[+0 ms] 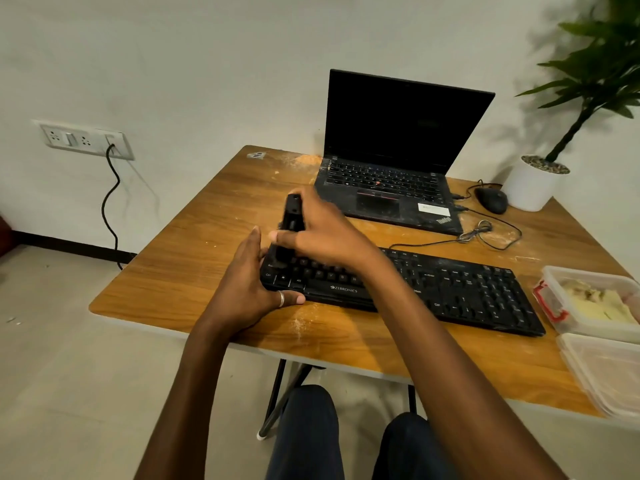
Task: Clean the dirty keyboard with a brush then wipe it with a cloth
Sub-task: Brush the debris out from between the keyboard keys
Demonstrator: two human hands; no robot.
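Note:
A black dusty keyboard (450,289) lies across the wooden table (194,258). My right hand (322,233) reaches over its left end and grips a black brush (291,223), held upright with its lower end on the leftmost keys. My left hand (249,289) holds the keyboard's left front corner, thumb on the front edge and fingers along the side. No cloth is clearly in view.
An open dusty laptop (391,181) stands behind the keyboard, with a black mouse (491,199) and a potted plant (535,185) at the back right. Two plastic containers (588,303) sit at the right edge. A coiled cable (474,233) lies between laptop and keyboard. Powder is scattered over the tabletop.

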